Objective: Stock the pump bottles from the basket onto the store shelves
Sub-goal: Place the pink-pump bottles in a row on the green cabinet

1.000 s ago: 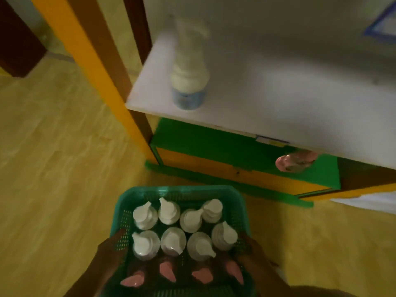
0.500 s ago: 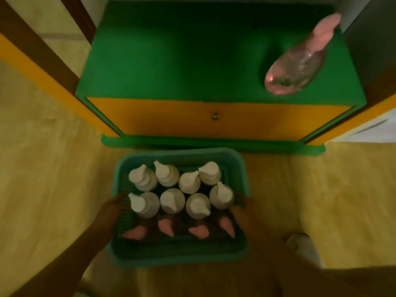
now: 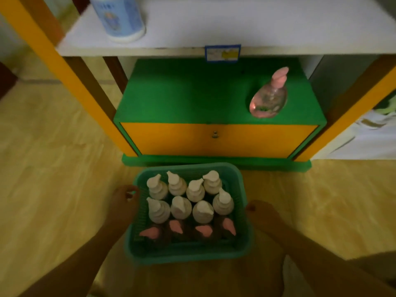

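Observation:
A teal plastic basket (image 3: 188,255) sits low in front of the shelving, over the wooden floor. It carries several white pump bottles (image 3: 181,207) in two rows, with a row of pink-pump bottles (image 3: 203,230) nearest me. My left hand (image 3: 125,199) grips the basket's left rim with curled fingers. My right hand (image 3: 260,213) holds the basket's right side. One clear pink pump bottle (image 3: 269,97) stands on the right of the green lower shelf (image 3: 182,97). The white upper shelf (image 3: 214,28) holds a blue-and-white bottle (image 3: 120,18) at its left.
An orange drawer front (image 3: 214,139) with a small knob closes the cabinet below the green shelf. Orange and brown uprights (image 3: 70,82) frame the unit on both sides. A price label (image 3: 222,52) hangs on the white shelf's edge. White fabric (image 3: 368,133) lies at right.
The view has shifted and the white shelf and its bottle show again. The basket stays between both hands in front of the cabinet, and my left hand has slid forward along the rim.

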`<state>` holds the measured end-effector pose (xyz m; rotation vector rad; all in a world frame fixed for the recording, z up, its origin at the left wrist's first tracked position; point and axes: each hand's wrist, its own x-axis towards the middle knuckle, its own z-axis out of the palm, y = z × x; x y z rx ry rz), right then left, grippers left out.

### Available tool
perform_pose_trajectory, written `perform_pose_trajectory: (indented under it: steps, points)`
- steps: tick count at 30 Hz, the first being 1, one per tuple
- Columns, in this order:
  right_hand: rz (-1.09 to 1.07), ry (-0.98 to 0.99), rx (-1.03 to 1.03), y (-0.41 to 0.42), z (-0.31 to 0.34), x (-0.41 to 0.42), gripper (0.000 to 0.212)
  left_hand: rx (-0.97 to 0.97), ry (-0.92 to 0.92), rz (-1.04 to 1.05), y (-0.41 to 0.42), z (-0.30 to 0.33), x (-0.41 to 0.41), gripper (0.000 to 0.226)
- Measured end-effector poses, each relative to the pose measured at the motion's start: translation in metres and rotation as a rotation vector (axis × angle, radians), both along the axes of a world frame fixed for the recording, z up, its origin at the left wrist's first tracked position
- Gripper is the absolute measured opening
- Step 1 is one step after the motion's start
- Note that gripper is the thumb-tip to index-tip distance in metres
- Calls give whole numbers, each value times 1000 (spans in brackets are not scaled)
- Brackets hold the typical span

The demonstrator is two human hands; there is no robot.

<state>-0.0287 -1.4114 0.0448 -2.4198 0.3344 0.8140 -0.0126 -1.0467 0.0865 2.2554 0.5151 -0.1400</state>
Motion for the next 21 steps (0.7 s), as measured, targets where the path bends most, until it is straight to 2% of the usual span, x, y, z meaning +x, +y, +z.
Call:
perform_pose_trajectory:
  steps: [3, 5, 6, 8, 10, 13, 17, 19, 21]
  points:
    - [241, 134, -71, 2, 21, -6, 25, 157, -112, -347, -40, 34, -18, 14]
    - [380, 159, -116, 10, 28, -10, 28, 199, 78, -634, -69, 46, -30, 17]
    - [431, 173, -111, 13, 30, -11, 28, 216, 215, -769, -80, 44, -35, 21]
    - [479, 186, -89, 18, 33, -13, 27, 259, 372, -1026, -100, 29, -42, 24]
    - [487, 147, -86, 22, 31, -10, 23, 257, 411, -1037, -113, 13, -44, 25]
    - [422, 76, -21, 28, 20, -7, 23, 155, 319, -921, -123, -7, -51, 36]
    - [382, 75, -11, 35, -3, -16, 25, 235, 244, -902, -134, -42, -57, 57]
    - [327, 39, -10, 38, -14, -22, 23, 262, 219, -936, -138, -57, -54, 54]
    - [233, 3, 5, 41, -29, -27, 37, 254, 211, -923, -141, -70, -51, 48]
